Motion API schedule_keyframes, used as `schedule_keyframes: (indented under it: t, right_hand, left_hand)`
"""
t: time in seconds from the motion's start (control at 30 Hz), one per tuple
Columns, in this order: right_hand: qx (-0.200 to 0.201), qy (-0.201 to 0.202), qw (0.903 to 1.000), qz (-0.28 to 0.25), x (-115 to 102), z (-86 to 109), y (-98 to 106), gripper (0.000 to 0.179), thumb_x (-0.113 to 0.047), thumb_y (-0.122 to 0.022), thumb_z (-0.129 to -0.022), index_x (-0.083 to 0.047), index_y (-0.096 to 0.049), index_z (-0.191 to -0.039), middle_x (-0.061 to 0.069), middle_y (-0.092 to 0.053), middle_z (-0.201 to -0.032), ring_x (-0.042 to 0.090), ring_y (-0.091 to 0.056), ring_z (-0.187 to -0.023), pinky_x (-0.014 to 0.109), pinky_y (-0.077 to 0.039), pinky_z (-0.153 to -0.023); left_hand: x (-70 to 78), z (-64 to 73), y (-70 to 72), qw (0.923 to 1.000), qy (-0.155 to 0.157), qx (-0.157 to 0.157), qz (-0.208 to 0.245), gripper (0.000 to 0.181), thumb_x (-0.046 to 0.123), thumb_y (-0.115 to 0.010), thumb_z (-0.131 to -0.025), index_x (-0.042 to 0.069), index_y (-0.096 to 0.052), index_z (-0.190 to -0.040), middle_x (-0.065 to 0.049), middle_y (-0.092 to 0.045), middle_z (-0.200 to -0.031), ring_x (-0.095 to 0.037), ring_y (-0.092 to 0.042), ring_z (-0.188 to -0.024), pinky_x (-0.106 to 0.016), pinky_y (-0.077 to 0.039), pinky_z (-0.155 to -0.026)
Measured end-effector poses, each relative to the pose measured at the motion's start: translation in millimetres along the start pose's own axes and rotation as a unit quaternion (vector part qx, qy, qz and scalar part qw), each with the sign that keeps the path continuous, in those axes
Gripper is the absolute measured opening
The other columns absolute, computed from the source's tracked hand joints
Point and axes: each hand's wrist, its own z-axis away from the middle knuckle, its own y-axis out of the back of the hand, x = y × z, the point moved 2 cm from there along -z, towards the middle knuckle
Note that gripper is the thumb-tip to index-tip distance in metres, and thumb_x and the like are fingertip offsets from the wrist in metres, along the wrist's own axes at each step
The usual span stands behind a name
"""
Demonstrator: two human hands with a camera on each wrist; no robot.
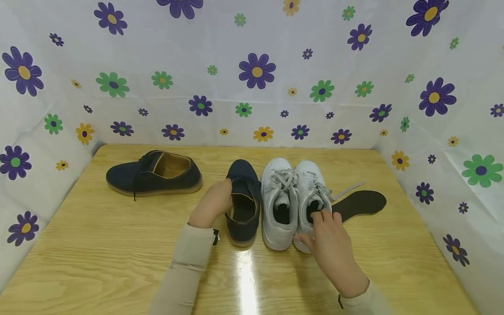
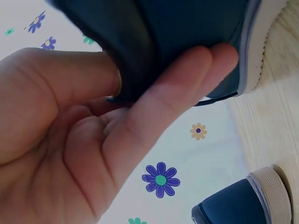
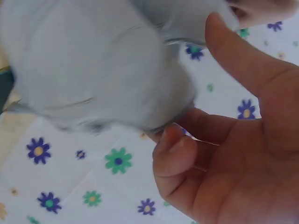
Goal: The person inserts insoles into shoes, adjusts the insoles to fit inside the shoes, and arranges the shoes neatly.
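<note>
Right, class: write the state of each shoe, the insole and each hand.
Far-left dark shoe: upright, lace hanging.
Middle dark shoe: upright, held.
Left white shoe: upright, laced.
Right white shoe: upright, touched at its opening.
Insole: lying outside the shoes.
Left hand: pinching the middle dark shoe.
Right hand: fingers curled at the right white shoe's opening, grip unclear.

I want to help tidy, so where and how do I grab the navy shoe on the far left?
Probably pinch the heel collar from the right: the navy lace-up shoe points its toe left, and its open top leaves finger room.
</note>
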Motion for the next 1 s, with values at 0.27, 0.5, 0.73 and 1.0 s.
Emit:
schedule_keyframes:
  t: [0.27,0.5,0.73,1.0]
  right_hand:
    - [-0.043,-0.025,0.9977,-0.047,15.6,3.7,-2.1,0.032,-0.016,-0.086,-0.066,0.001,-0.07,-0.088,0.007,-0.061,-0.08,0.024,-0.045,-0.068,0.033,-0.045,-0.058]
    - [-0.057,-0.062,0.9942,-0.067,24.2,1.8,1.9,0.032,-0.01,-0.086,-0.068,0.002,-0.071,-0.094,0.01,-0.065,-0.089,0.027,-0.048,-0.074,0.037,-0.049,-0.059]
    - [0.033,0.114,0.9923,-0.034,13.4,-0.8,-11.1,0.052,-0.009,-0.091,-0.058,-0.006,-0.069,-0.105,0.009,-0.062,-0.103,0.029,-0.049,-0.082,0.038,-0.039,-0.063]
    - [0.045,0.163,0.9838,-0.061,-0.7,-4.6,-22.7,0.042,-0.009,-0.089,-0.055,-0.011,-0.072,-0.093,0.002,-0.065,-0.096,0.024,-0.051,-0.083,0.034,-0.034,-0.064]
  left_hand:
    - [-2.0,-1.0,-1.3,1.0,0.002,-0.001,0.003,0.042,-0.003,-0.048,-0.093,-0.018,-0.041,-0.132,-0.033,-0.057,-0.12,-0.039,-0.062,-0.104,-0.042,-0.052,-0.083]
    - [-1.4,-0.4,0.0,0.9999,-0.007,0.009,-0.002,0.041,-0.003,-0.047,-0.093,-0.018,-0.042,-0.131,-0.033,-0.058,-0.116,-0.038,-0.063,-0.1,-0.041,-0.053,-0.08]
    - [-0.3,-0.8,1.6,1.0,-0.005,0.005,0.0,0.044,-0.002,-0.046,-0.094,-0.018,-0.039,-0.134,-0.033,-0.058,-0.119,-0.035,-0.064,-0.096,-0.04,-0.052,-0.077]
    - [-1.9,2.1,2.0,0.9999,-0.009,0.011,-0.002,0.043,-0.002,-0.047,-0.094,-0.019,-0.04,-0.133,-0.033,-0.06,-0.114,-0.032,-0.065,-0.088,-0.038,-0.052,-0.072]
